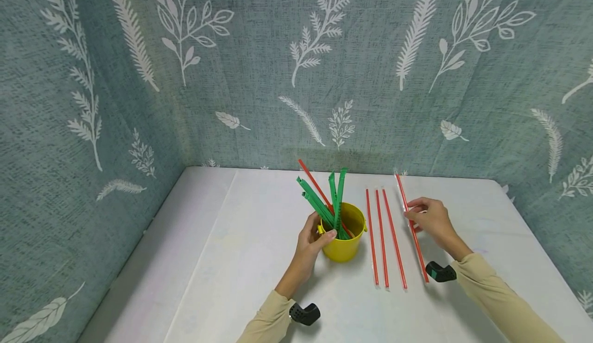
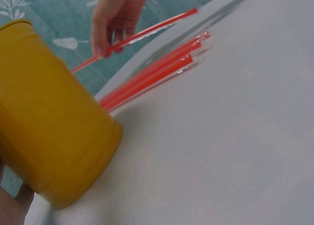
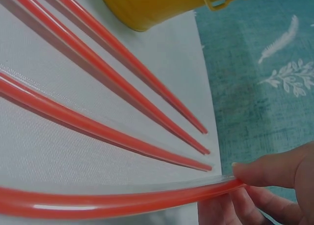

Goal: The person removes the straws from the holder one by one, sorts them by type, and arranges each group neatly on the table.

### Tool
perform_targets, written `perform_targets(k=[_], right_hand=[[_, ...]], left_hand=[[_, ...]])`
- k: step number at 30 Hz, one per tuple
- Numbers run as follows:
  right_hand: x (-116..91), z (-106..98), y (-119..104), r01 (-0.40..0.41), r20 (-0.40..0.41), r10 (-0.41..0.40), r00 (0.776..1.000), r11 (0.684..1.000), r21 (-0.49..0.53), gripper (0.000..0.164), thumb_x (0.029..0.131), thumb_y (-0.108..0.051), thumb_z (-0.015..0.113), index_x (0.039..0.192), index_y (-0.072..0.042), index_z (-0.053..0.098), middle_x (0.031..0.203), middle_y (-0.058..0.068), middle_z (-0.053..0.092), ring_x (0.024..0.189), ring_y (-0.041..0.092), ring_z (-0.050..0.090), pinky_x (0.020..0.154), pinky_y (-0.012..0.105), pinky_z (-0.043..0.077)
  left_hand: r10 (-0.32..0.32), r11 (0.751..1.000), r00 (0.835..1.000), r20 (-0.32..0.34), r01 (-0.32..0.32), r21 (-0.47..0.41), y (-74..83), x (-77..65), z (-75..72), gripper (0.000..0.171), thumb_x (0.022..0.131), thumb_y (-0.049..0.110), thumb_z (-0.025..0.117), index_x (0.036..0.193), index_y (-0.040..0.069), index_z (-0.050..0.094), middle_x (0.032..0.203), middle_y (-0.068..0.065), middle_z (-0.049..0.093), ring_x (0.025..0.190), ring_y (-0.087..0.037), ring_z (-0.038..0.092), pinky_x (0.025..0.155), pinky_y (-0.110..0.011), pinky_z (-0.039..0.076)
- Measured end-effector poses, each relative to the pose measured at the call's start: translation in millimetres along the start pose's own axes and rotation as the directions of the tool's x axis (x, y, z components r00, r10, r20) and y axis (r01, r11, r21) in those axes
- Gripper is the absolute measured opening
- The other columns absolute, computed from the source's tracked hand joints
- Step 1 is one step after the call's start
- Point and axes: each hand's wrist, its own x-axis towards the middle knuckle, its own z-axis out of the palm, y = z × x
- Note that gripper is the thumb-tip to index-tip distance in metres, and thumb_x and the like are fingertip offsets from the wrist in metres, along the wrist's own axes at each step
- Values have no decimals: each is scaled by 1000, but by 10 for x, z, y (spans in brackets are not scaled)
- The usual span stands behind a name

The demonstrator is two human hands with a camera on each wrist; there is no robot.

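A small yellow bucket (image 1: 340,250) stands on the table, gripped at its left side by my left hand (image 1: 308,242), thumb near the rim. Several green wrapped straws (image 1: 339,199) and a red straw (image 1: 310,175) lean inside it. My right hand (image 1: 433,222) pinches a red straw in a clear wrapper (image 1: 419,253) between thumb and fingers; in the left wrist view that straw (image 2: 157,26) is raised off the table. Between bucket and right hand, three red wrapped straws (image 1: 383,235) lie side by side, also visible as red straws (image 3: 113,50) in the right wrist view.
The white table (image 1: 222,281) meets a teal curtain with white leaf prints (image 1: 259,65) at the back and left. A black wrist camera (image 1: 303,313) sits on the left wrist, another black wrist camera (image 1: 440,272) on the right.
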Motion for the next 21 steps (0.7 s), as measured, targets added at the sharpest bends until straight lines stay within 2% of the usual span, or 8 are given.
perform_targets(k=[4, 7, 10, 15, 18, 21], right_hand=[[-41, -15, -62, 3, 8, -3, 1000, 1000, -15, 32, 78, -31, 65, 101, -11, 56, 82, 10, 55, 57, 20, 60, 43, 29, 48], [-146, -68, -256, -28, 23, 27, 999, 1000, 7, 30, 78, -24, 64, 102, -7, 57, 81, 11, 55, 57, 19, 59, 38, 29, 46], [-290, -142, -517, -52, 64, 49, 997, 998, 38, 33, 79, -18, 63, 105, 0, 55, 82, 14, 55, 57, 21, 59, 40, 31, 47], [-409, -188, -738, -66, 107, 60, 992, 996, 55, 34, 79, -13, 62, 106, 6, 54, 81, 15, 56, 57, 19, 59, 48, 35, 50], [-408, -166, -742, -80, 80, 76, 994, 996, 41, 31, 78, -12, 62, 104, 4, 56, 79, 13, 56, 54, 15, 57, 49, 43, 49], [-403, -151, -712, -79, 59, 78, 995, 997, 26, 29, 78, -12, 62, 102, 4, 56, 77, 12, 56, 53, 15, 56, 47, 42, 48]], left_hand=[[-12, 1000, 1000, 3, 12, -10, 70, -17, 8, 51, 84, 18, 55, 131, 21, 35, 130, 1, 42, 121, -16, 35, 100, -40, 26], [-6, 1000, 1000, 8, 6, -9, 158, -36, 29, 51, 85, 16, 54, 132, 17, 34, 130, -1, 41, 121, -17, 35, 100, -42, 26], [2, 1000, 1000, 9, -2, 0, 206, -45, 49, 51, 85, 17, 53, 132, 15, 33, 131, -2, 41, 121, -18, 35, 100, -42, 26], [-1, 1000, 1000, -5, 1, -4, 104, -25, 24, 52, 84, 18, 54, 132, 18, 34, 129, -1, 42, 120, -18, 36, 99, -41, 27], [-6, 1000, 1000, -9, 6, -6, 29, -7, 6, 51, 84, 19, 54, 131, 23, 35, 130, 1, 42, 120, -16, 36, 100, -40, 26], [0, 1000, 1000, -2, 0, -5, 4, -2, 4, 51, 84, 21, 54, 131, 25, 34, 130, 2, 41, 121, -16, 35, 100, -41, 25]])
